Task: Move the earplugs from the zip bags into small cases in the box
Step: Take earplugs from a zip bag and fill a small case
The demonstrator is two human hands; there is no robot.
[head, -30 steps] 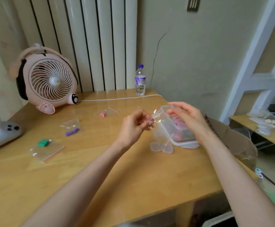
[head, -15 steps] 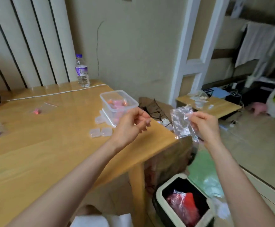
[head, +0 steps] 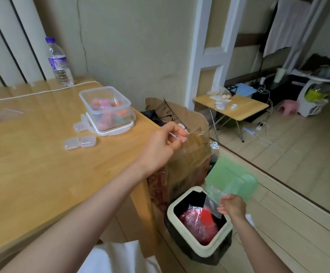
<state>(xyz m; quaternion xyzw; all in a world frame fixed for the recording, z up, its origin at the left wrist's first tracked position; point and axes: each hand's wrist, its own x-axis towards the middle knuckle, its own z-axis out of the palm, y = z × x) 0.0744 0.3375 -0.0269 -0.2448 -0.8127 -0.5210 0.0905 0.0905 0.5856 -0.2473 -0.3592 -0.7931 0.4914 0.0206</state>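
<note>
Over the bin point(head: 197, 223) on the floor beside the table's right edge, the right hand point(head: 233, 206) pinches an empty-looking zip bag point(head: 212, 203) above the opening, so this looks like discarding it. The left hand point(head: 160, 148), off the table's right edge, has thumb and forefinger closed on something small I cannot identify. Next should be another zip bag point(head: 0, 115) at the left edge, its earplugs bound for the 2 small cases point(head: 79, 142) beside the box point(head: 106, 107); the bottle point(head: 58, 62) label is unreadable.

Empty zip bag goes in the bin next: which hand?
Right. The right hand already pinches the empty zip bag directly over the open bin; opening the fingers should drop it in. The left hand is up at the table edge, away from the bin.
</note>
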